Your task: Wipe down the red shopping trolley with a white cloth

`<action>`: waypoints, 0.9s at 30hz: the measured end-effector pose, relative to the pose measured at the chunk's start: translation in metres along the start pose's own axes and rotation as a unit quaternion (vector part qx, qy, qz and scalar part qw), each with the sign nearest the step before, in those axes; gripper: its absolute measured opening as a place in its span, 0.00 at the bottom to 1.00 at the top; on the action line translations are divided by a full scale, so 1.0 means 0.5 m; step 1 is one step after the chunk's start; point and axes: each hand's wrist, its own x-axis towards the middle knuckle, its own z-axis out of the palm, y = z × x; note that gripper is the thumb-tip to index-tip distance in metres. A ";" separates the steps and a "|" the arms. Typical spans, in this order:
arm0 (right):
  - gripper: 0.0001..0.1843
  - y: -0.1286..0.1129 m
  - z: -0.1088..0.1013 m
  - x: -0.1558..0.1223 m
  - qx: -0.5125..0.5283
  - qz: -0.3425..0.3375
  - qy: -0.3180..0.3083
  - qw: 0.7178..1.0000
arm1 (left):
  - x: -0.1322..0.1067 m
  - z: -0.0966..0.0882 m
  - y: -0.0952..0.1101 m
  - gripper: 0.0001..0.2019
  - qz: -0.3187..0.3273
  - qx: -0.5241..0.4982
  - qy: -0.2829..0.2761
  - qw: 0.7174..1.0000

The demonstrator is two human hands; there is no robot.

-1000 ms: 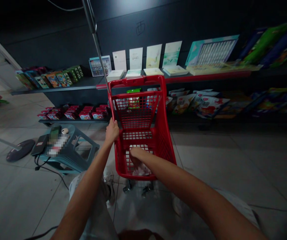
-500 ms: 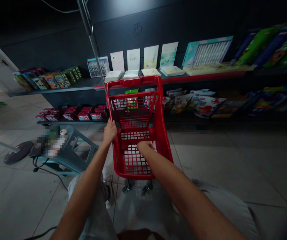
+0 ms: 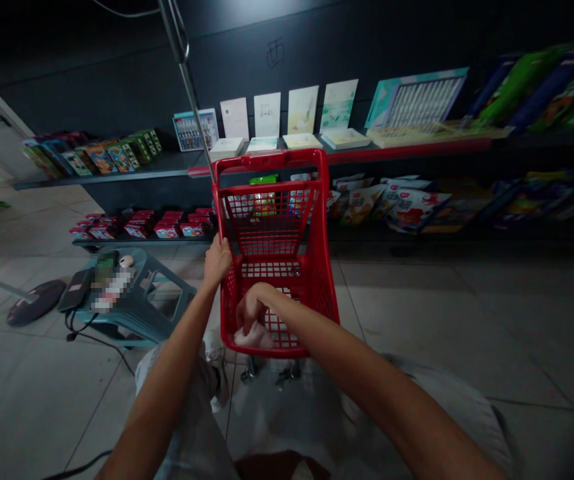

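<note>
Left hand (image 3: 217, 261) clamps the cart (image 3: 321, 240) side; right hand (image 3: 251, 308) pinches a cloth (image 3: 255, 335), likely light and soft, best held bunched.

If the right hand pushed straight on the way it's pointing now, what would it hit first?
The right hand points down with a pale cloth in its fingers, so the cloth would likely press first against the red cart, on its bottom or near wall; depth leaves unclear which.
</note>
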 end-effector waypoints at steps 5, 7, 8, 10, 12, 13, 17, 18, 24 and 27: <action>0.15 -0.002 0.016 -0.066 -0.058 0.016 0.011 0.998 | 0.017 0.000 -0.014 0.24 0.032 0.010 0.006 0.999; 0.18 0.020 0.033 -0.118 -0.044 0.009 0.007 0.999 | 0.022 0.000 -0.017 0.23 0.047 0.011 0.006 0.999; 0.18 0.031 0.041 -0.143 -0.046 0.020 -0.001 0.999 | 0.024 0.000 -0.017 0.23 0.052 0.013 0.008 0.999; 0.16 0.050 0.052 -0.183 -0.060 0.066 -0.006 0.996 | 0.026 0.000 -0.019 0.22 0.056 0.021 0.013 0.998; 0.13 0.057 0.061 -0.206 -0.066 0.130 0.023 0.989 | 0.028 -0.001 -0.020 0.22 0.057 0.027 0.016 0.998; 0.12 0.057 0.065 -0.211 -0.063 0.161 0.050 0.984 | 0.029 -0.001 -0.022 0.22 0.060 0.026 0.017 0.998; 0.12 0.034 0.082 -0.222 -0.069 0.192 0.167 0.965 | 0.041 -0.003 -0.033 0.23 0.099 -0.008 0.020 0.995; 0.13 0.026 0.085 -0.226 -0.084 0.177 0.171 0.965 | 0.047 -0.005 -0.035 0.23 0.110 -0.020 0.017 0.994; 0.20 -0.024 0.091 -0.259 -0.167 0.116 0.151 0.967 | 0.040 -0.039 -0.010 0.27 0.109 -0.004 -0.011 0.994; 0.21 -0.035 0.097 -0.246 -0.167 0.135 0.166 0.962 | -0.058 -0.049 0.026 0.30 0.128 0.079 0.026 0.988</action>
